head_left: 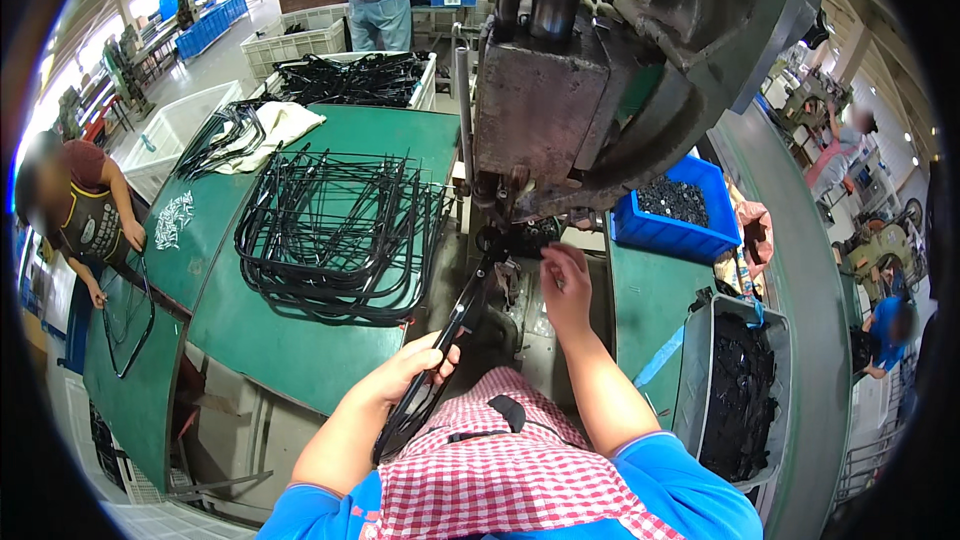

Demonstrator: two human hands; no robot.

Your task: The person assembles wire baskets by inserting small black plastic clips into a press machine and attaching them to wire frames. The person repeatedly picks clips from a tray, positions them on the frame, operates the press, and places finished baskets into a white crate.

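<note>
My left hand [425, 360] is closed around a black bent metal frame [462, 315]. The frame slants upward, its far end at the tooling [497, 245] under the head of a big press [545, 90]. Just right of that tooling, my right hand [567, 285] is raised with loosely bent fingers, thumb apart, and nothing visible in it. Whether its fingertips touch the machine is hard to tell. Left of the press, a pile of similar black wire frames [335, 240] lies on a green table [265, 350].
A blue bin [640, 228] of small dark parts stands right of the press. Nearer, a grey crate [700, 380] holds black pieces. At the left, a co-worker [90, 200] handles a frame beside small silvery pieces [174, 220]. More frames fill a white crate [432, 80] behind.
</note>
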